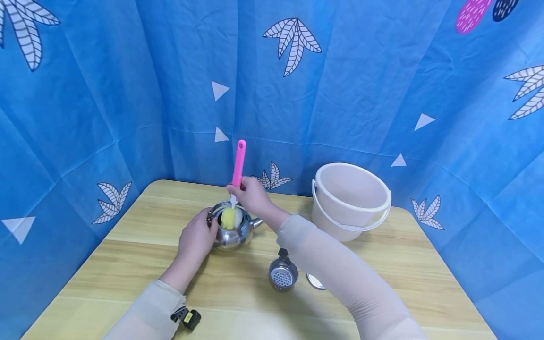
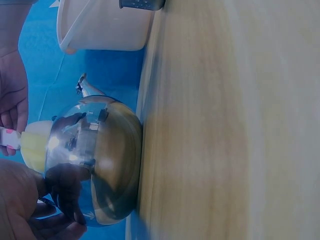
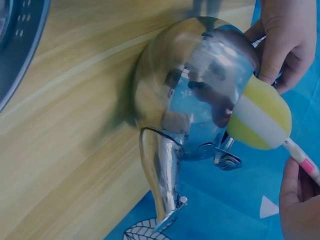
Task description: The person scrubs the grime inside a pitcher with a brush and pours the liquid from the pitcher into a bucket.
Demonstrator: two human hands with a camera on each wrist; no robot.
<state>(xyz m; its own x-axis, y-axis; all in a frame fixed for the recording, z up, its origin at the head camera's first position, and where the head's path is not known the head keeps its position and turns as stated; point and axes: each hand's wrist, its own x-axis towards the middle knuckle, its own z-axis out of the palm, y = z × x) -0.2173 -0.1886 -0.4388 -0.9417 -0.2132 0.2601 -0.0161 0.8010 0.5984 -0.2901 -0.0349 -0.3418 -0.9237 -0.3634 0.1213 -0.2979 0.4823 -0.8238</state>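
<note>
A shiny stainless steel teapot (image 1: pixel 233 240) stands on the wooden table, its spout (image 1: pixel 257 222) pointing right. My left hand (image 1: pixel 198 237) grips it at the left side of the rim, thumb near the opening. With my right hand (image 1: pixel 253 194) I pinch the lower handle of a sponge brush (image 1: pixel 239 163), held nearly upright above the pot. Its handle is pink and white. The yellow and white sponge head (image 3: pixel 261 116) is at the teapot's mouth, partly above the rim in the right wrist view; its lower end is hidden inside.
A perforated metal strainer (image 1: pixel 283 276) lies in front of the teapot. Beside it is a round metal lid (image 1: pixel 315 282), partly hidden by my right sleeve. At the back right stands a white bucket (image 1: pixel 352 222) with its handle down. A blue curtain (image 1: pixel 272 104) surrounds the table.
</note>
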